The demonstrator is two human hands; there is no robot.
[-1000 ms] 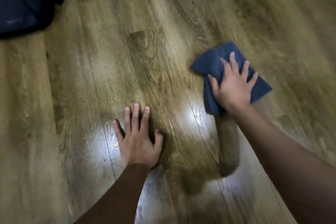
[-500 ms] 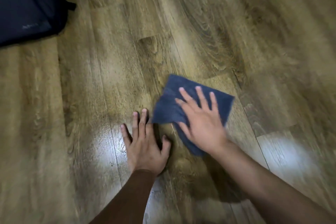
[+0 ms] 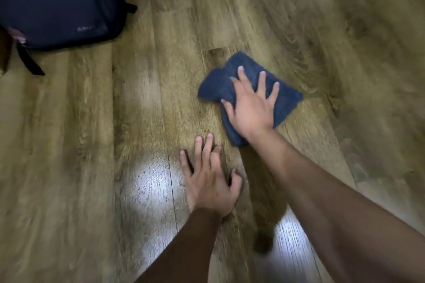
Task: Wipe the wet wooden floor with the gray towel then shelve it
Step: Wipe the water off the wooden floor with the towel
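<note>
— Where is the gray towel (image 3: 250, 89) found?
— On the wooden floor (image 3: 230, 7), pressed flat under the spread right hand (image 3: 249, 108).
— And the left hand (image 3: 210, 181)?
— Laid flat on the floor, fingers spread; nothing is held.

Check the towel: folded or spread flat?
Folded, roughly. The towel looks bunched into a thick pad with doubled edges near the wrist, pressed on the floor under the right hand.

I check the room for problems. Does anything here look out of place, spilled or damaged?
Nothing looks damaged. The wooden floor has a glossy patch beside the left hand; whether it is water or only glare, I cannot tell. The right hand presses the folded gray towel flat. A dark backpack lies on the floor.
</note>
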